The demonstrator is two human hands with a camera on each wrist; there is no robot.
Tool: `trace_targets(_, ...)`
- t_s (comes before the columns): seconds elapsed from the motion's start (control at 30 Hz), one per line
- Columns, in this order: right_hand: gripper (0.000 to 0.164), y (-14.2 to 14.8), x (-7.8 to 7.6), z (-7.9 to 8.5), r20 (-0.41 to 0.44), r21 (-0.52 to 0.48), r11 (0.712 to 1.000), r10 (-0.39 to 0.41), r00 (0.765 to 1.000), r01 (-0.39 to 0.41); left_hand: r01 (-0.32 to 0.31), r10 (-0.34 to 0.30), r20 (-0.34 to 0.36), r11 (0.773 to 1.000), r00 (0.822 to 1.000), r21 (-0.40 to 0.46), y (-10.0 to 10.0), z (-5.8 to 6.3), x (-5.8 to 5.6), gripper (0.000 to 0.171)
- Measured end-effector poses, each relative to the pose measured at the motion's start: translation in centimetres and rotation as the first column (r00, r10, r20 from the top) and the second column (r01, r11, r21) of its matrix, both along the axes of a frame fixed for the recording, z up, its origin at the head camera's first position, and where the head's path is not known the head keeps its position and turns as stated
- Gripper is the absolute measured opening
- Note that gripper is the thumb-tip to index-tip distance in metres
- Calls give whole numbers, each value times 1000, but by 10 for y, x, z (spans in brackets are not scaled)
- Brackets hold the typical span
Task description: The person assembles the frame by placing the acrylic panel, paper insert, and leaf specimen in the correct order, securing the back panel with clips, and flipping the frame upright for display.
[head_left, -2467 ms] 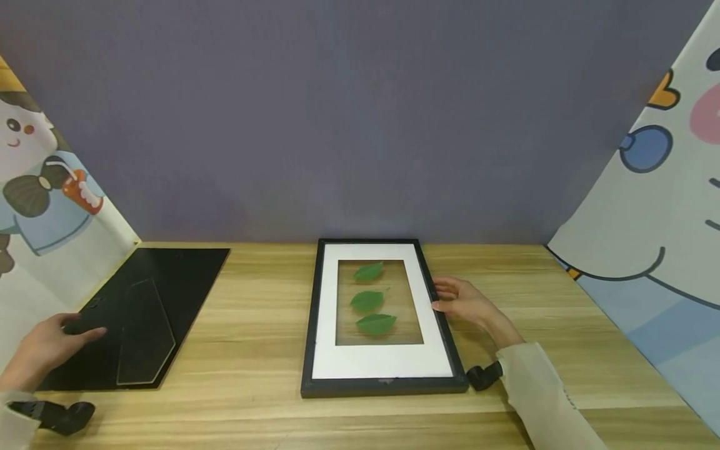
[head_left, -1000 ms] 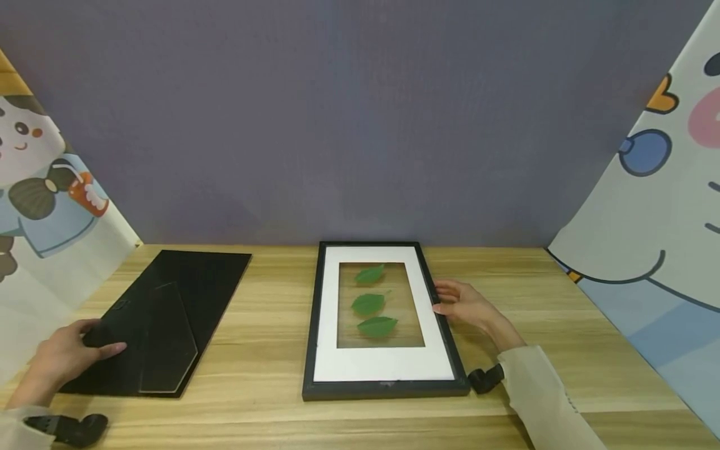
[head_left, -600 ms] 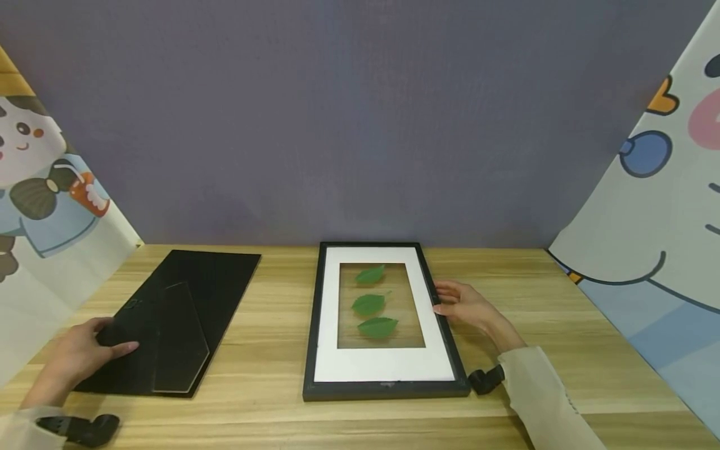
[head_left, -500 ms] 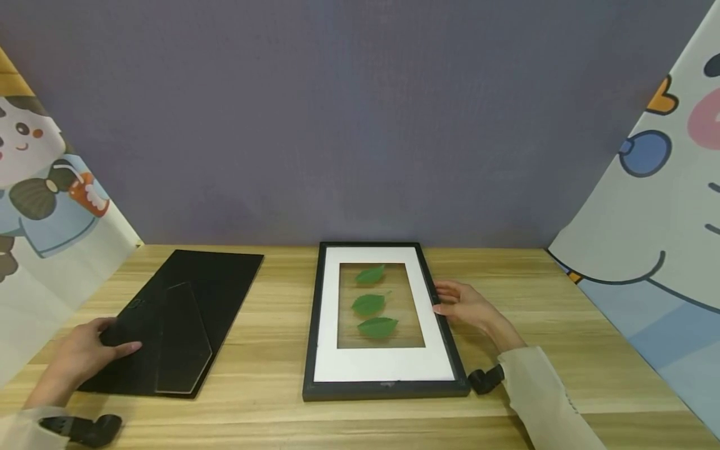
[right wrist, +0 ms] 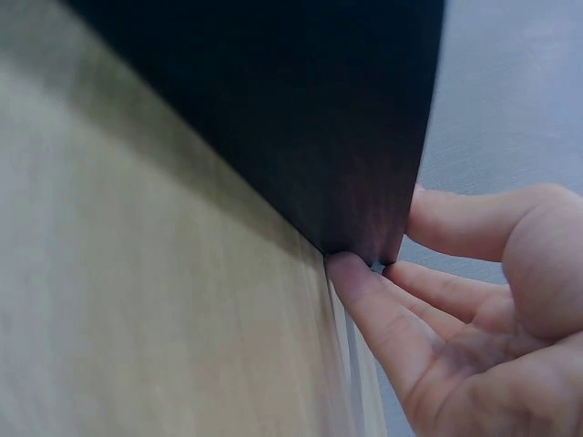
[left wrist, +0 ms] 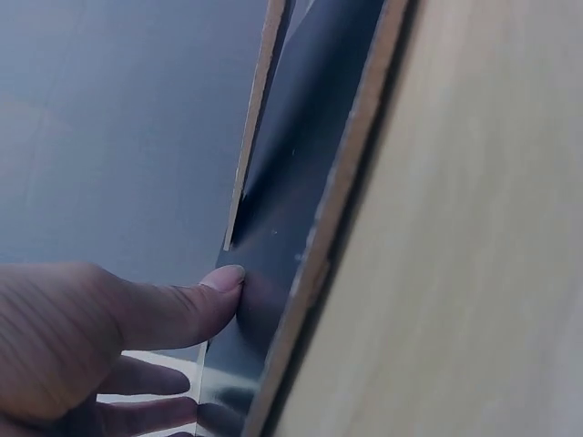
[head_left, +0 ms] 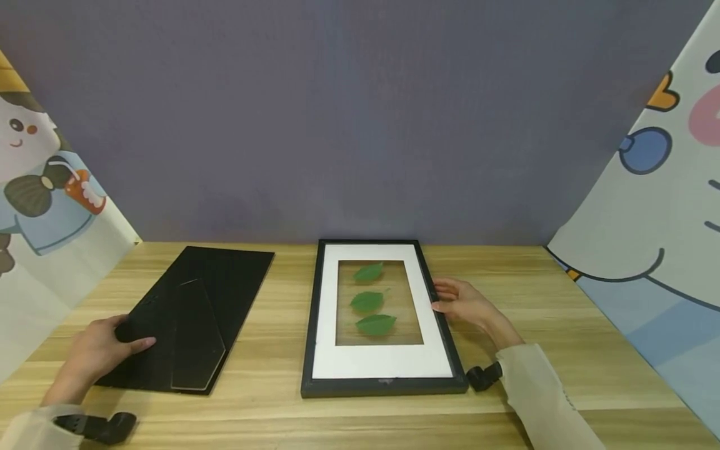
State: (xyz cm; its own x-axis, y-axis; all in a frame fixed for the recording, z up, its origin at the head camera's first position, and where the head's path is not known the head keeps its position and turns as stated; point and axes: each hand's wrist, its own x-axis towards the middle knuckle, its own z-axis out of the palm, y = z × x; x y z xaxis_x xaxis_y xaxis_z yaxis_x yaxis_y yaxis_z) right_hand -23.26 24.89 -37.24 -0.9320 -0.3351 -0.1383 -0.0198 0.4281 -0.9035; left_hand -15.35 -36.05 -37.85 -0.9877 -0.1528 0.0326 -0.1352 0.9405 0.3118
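Note:
On the left of the table lies a black frame backing board (head_left: pixel 163 300) with a folded easel stand (head_left: pixel 197 337) on its face. My left hand (head_left: pixel 95 353) holds its left edge; in the left wrist view the thumb (left wrist: pixel 214 291) lies on its face and the other fingers are at the edge. A black picture frame (head_left: pixel 385 386) with a white mat lies in the middle, three green leaves (head_left: pixel 375 324) showing in its window. At the frame's right side, my right hand (head_left: pixel 464 306) grips the rim, thumb and fingers on either side of it in the right wrist view.
Bare wooden tabletop (head_left: pixel 270 350) separates the board from the frame. A grey wall panel (head_left: pixel 349 125) stands at the back. Cartoon-printed panels flank the table, one on the left (head_left: pixel 50 250) and one on the right (head_left: pixel 647 237).
My left hand has slid the backing board rightwards across the table, away from the left panel and closer to the frame. My right hand and the picture frame have stayed in place.

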Motion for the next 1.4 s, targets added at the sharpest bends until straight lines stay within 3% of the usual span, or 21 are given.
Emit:
trace_targets(0.27, 66, -2, -1, 0, 13, -10, 1000, 7, 1000, -7, 25, -25, -8, 1000, 1000, -3, 14, 1, 2, 89)
trace_targets(0.53, 66, 1, -1, 0, 12, -10, 1000, -2, 1000, 2, 46, -44, -56, 999, 997, 27, 27, -1, -2, 86)
trace_targets(1.4, 67, 0, -3, 0, 20, -23, 1000, 10, 1000, -10, 76, -73, -85, 997, 994, 32, 59, 2, 2, 78)
